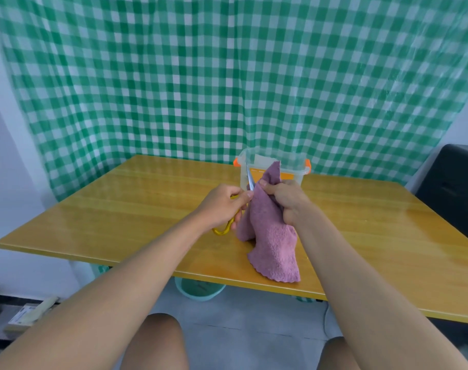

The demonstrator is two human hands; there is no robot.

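Two bare knees (158,340) fill the bottom of the frame as a seated person leans both forearms out over a yellow wooden surface (120,209). The left hand (222,201) curls around the yellow handles of a pair of scissors (249,177), fingers through the loops, one loop showing below the palm. The steel blades point up and away from the person, towards the back of the surface. The right hand (286,201) grips a purple cloth (270,236), thumb and fingers bunched around its upper part and holding it raised above the surface. The cloth's top corner stands up above the right hand, and the blades lie right against the cloth's left edge, between the two hands; whether the blades are parted cannot be told. From the right hand the cloth hangs down in folds, and its scalloped lower end rests on the surface near the front edge. Just behind the hands stands a clear plastic box (294,166) with orange latches. A green-and-white checked curtain (227,76) covers the wall behind, and a pale green basin (200,291) sits on the floor beneath the surface.
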